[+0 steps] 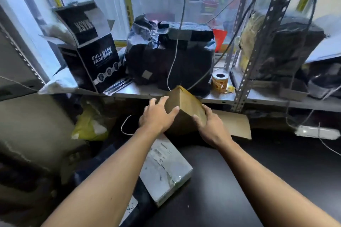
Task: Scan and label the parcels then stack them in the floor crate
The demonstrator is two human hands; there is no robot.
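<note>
Nearest the camera, two bare forearms reached forward over a dark table. A grey parcel with a printed label lay flat on the table's left part, between the forearms, its long side angled away to the left. Left of the table the room dropped into shadow, where a yellow bag sat low among dim, shapeless bundles.

Beyond the parcel, both hands held a brown box, tilted with one corner pointing up and away. The left hand lay against the box's left face, fingers spread and nearly straight. The right hand gripped the near right edge, fingers curled over it. A flat sheet of cardboard lay just behind and to the right of the box, and a white power strip sat at the table's far right.

Behind the box ran a pale metal shelf on perforated uprights. On it stood an open black carton printed "FULL FACE MASK" at the left, a large black bundle in the middle and a roll of tape beside it. Cords hung down in front of the bundle. Further right sat more dark wrapped goods. The back of the shelf was clear sheeting with daylight and blurred colours behind it.
</note>
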